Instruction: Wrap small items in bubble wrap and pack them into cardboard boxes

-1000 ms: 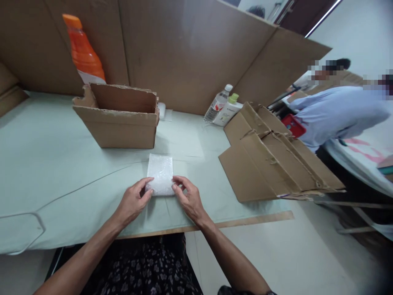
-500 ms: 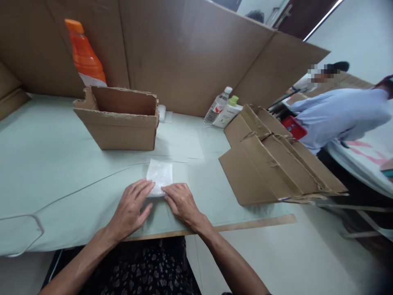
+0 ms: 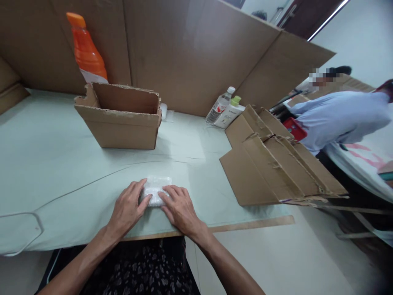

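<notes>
A small sheet of clear bubble wrap (image 3: 157, 182), doubled over on its near part, lies on the pale green tabletop near the front edge. My left hand (image 3: 130, 203) grips its left side, thumb on top and fingers along the edge. My right hand (image 3: 179, 207) holds the right side, its thumb pressed on the folded part. Whether anything is wrapped inside I cannot tell.
An open cardboard box (image 3: 129, 129) stands behind the hands, with an orange bottle (image 3: 89, 53) behind it. Cardboard boxes (image 3: 260, 168), a clear bottle (image 3: 219, 107) and a white bottle (image 3: 229, 114) are at right. A person in a blue shirt (image 3: 337, 114) is beyond.
The bubble wrap now looks shorter and folded, and sits closer to the front edge. Both thumbs have come up onto it. The view has shifted slightly.
</notes>
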Demonstrator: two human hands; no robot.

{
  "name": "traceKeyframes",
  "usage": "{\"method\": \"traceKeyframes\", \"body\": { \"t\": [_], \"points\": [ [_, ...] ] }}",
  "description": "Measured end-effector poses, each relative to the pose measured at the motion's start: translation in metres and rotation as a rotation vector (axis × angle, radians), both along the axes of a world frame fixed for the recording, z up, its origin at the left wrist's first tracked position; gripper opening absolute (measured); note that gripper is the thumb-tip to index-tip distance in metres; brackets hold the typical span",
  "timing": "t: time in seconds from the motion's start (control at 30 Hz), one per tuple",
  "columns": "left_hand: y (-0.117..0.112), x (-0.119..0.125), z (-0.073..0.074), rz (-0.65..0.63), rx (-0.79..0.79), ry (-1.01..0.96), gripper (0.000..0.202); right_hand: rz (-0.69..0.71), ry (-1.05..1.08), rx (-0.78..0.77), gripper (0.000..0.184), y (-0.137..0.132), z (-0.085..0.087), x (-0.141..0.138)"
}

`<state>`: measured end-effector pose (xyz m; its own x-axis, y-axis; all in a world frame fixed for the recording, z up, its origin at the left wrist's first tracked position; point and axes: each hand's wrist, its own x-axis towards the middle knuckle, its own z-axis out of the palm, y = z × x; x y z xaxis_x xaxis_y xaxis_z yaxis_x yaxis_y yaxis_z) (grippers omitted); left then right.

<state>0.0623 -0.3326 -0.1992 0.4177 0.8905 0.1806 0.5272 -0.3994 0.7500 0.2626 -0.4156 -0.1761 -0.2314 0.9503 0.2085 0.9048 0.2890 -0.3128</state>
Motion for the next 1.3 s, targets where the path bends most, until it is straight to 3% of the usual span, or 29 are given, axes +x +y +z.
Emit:
{"method": "traceKeyframes", "body": {
  "t": [0.13,0.27,0.33,0.43,0.5,0.53,0.6,0.67,0.8,0.9,1.0,1.13,1.2,1.3],
  "points": [
    [-0.012,-0.004,0.0,0.16,-0.359,-0.311,0.07,-0.157,0.276,-0.033,0.032,0.013,-0.007,-0.002],
    [-0.016,-0.002,0.006,0.076,-0.691,-0.581,0.087,-0.114,0.551,-0.153,0.026,0.01,-0.002,-0.008],
    [-0.015,0.002,0.009,0.058,-0.725,-0.61,0.087,-0.097,0.587,-0.16,0.025,0.007,-0.001,-0.008],
    [-0.013,0.006,0.009,-0.008,-0.68,-0.546,0.083,-0.16,0.648,-0.161,0.053,0.005,-0.001,-0.002],
    [-0.011,0.006,0.007,-0.101,-0.653,-0.461,0.079,-0.122,0.769,-0.288,0.065,0.006,0.0,0.002],
    [-0.01,0.005,0.006,-0.147,-0.631,-0.416,0.077,-0.091,0.832,-0.362,0.061,0.007,0.001,0.003],
    [-0.001,0.002,0.01,-0.203,-0.51,-0.337,0.071,-0.076,0.912,-0.439,0.041,0.01,0.003,0.005],
    [0.017,-0.001,0.024,-0.18,-0.25,-0.274,0.066,-0.134,0.927,-0.412,0.028,0.016,0.007,0.009],
    [0.081,-0.003,0.074,0.058,0.452,-0.165,0.064,-0.176,0.802,-0.306,0.02,0.036,0.028,0.025],
    [0.133,-0.002,0.099,0.242,0.746,-0.076,0.069,-0.101,0.645,-0.141,0.016,0.058,0.059,0.037],
    [0.159,-0.004,0.094,0.374,0.823,0.004,0.055,-0.033,0.481,0.143,0.016,0.086,0.099,0.044],
    [0.153,-0.006,0.066,0.425,0.832,0.006,0.033,-0.042,0.18,0.545,0.015,0.142,0.151,0.044],
    [0.145,-0.006,0.057,0.435,0.837,-0.016,0.031,0.004,0.013,0.623,0.014,0.181,0.168,0.038],
    [0.143,-0.005,0.053,0.448,0.864,-0.037,0.033,0.076,-0.257,0.54,0.015,0.242,0.174,0.02]
  ]
}}
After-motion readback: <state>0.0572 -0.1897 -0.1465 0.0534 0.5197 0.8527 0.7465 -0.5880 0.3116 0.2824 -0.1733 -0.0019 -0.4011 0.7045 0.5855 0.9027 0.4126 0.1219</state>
